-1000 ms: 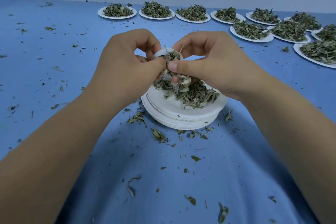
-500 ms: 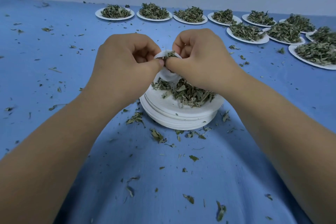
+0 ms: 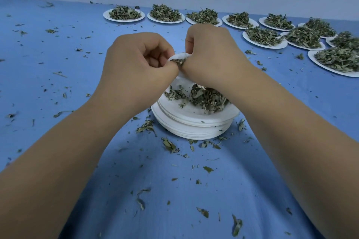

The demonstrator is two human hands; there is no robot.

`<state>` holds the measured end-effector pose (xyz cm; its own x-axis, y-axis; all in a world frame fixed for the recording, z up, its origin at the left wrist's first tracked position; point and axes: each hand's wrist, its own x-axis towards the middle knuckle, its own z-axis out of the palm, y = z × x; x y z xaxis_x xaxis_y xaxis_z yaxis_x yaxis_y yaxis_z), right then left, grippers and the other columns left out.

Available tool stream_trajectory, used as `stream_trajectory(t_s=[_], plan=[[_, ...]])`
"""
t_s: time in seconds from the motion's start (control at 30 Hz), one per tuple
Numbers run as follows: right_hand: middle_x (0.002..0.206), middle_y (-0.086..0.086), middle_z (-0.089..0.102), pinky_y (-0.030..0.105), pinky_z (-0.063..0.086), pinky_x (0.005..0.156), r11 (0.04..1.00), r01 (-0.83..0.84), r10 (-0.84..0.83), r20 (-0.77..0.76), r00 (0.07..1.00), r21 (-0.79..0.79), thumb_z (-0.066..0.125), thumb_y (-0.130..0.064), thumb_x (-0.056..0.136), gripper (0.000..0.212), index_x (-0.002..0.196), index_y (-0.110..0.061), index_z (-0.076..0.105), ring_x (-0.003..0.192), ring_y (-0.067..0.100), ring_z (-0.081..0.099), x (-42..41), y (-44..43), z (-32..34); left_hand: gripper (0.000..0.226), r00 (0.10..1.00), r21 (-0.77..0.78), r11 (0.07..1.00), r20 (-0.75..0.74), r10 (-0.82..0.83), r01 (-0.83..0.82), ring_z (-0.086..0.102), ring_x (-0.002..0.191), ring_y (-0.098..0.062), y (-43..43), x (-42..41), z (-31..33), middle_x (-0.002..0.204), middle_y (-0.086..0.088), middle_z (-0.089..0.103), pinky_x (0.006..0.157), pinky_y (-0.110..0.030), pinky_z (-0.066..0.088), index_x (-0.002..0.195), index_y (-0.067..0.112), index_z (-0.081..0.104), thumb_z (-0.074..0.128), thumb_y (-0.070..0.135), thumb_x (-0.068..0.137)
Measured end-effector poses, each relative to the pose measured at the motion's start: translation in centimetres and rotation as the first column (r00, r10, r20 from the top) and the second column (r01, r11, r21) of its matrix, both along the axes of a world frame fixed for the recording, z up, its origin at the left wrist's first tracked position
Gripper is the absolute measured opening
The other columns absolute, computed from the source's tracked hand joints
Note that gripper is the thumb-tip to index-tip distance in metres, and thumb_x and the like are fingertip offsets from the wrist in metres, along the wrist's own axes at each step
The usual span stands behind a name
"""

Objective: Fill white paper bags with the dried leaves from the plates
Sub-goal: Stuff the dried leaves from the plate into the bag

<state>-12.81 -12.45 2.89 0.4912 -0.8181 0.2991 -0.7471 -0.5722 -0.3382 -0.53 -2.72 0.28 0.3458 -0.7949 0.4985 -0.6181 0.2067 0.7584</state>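
Both hands are clenched on the small white paper bag (image 3: 180, 56), held in the air directly above the stack of round white paper plates (image 3: 194, 122). The left hand (image 3: 139, 64) pinches the near lip between thumb and curled fingers (image 3: 155, 58). The right hand (image 3: 211, 54) curls round the opposite lip, thumb against the dried green leaves (image 3: 178, 61) showing in the mouth. Spillage looks the likeliest trouble: the mouth seems brimful, so a harder squeeze or a tilt could push brittle leaf over the lip, adding to the loose crumbs (image 3: 169, 144) on the blue tabletop (image 3: 252, 180) below the fingers. Thin paper pinched this tightly could also tear. Only a sliver of bag shows between the fingers; its body, how full it is, and the right fingertips are hidden behind the knuckles. The leaf pile (image 3: 206, 97) under the fingers is partly covered by the right wrist, and the heaped plates (image 3: 264, 37) beyond the fingers run off the right edge.
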Motion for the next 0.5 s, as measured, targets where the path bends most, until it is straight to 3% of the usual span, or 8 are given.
stream_trajectory(t_s=[0.07,0.13,0.2,0.3,0.4,0.5], plan=[[0.085,-0.005,0.063,0.030,0.045,0.056,0.991,-0.052,0.039,0.103,0.994,0.121,0.072,-0.032,0.081,0.021,0.095,-0.021,0.061,0.075,0.013,0.061,-0.3,0.1,0.0,0.004,0.998,0.006,0.999,0.044,0.053,-0.053,0.054,0.053,-0.007,-0.2,0.4,-0.3,0.061,0.014,0.062,0.056,-0.026,0.049,0.072,0.028,0.068,0.065,0.025,0.072],[0.077,-0.006,0.066,0.026,0.042,0.050,0.959,-0.125,0.066,0.226,0.972,0.256,0.077,-0.039,0.079,0.028,0.095,-0.023,0.061,0.060,0.009,0.060,-0.6,0.3,0.1,0.003,0.991,-0.009,0.994,0.070,0.112,-0.111,0.050,0.050,-0.001,-0.4,0.6,-0.4,0.059,0.018,0.060,0.056,-0.014,0.042,0.071,0.028,0.065,0.063,0.026,0.071],[0.072,-0.005,0.066,0.023,0.042,0.043,0.927,-0.159,0.044,0.323,0.946,0.339,0.081,-0.039,0.077,0.034,0.095,-0.021,0.060,0.049,0.009,0.057,-1.2,0.4,0.2,0.002,0.985,-0.035,0.988,0.078,0.155,-0.153,0.050,0.051,-0.001,-0.6,0.6,-0.5,0.063,0.016,0.062,0.057,-0.013,0.041,0.071,0.027,0.064,0.062,0.026,0.070],[0.072,-0.001,0.059,0.025,0.044,0.044,0.881,-0.217,0.025,0.417,0.909,0.421,0.088,-0.037,0.075,0.041,0.093,-0.018,0.057,0.055,0.014,0.057,-2.3,0.3,0.4,0.002,0.970,-0.071,0.974,0.102,0.222,-0.215,0.050,0.054,-0.002,-0.8,0.7,-0.4,0.060,0.010,0.059,0.058,-0.015,0.044,0.073,0.026,0.062,0.063,0.024,0.072],[0.070,0.004,0.060,0.027,0.045,0.047,0.928,-0.249,0.113,0.429,0.896,0.276,0.088,-0.036,0.078,0.038,0.085,-0.014,0.058,0.055,0.015,0.055,-3.4,0.4,0.1,0.009,0.952,-0.127,0.958,0.134,0.275,-0.258,0.048,0.056,-0.004,-0.7,1.3,-0.1,0.061,0.006,0.056,0.059,-0.011,0.041,0.077,0.024,0.061,0.061,0.016,0.074],[0.075,-0.006,0.070,0.019,0.047,0.056,0.951,-0.270,0.219,0.282,0.934,0.154,0.079,-0.040,0.086,0.027,0.082,-0.019,0.063,0.060,0.002,0.060,-3.9,0.8,-0.9,0.015,0.941,-0.160,0.947,0.150,0.302,-0.279,0.047,0.056,-0.005,-0.5,1.8,0.2,0.059,0.007,0.051,0.062,-0.011,0.039,0.083,0.023,0.059,0.058,0.011,0.073]])
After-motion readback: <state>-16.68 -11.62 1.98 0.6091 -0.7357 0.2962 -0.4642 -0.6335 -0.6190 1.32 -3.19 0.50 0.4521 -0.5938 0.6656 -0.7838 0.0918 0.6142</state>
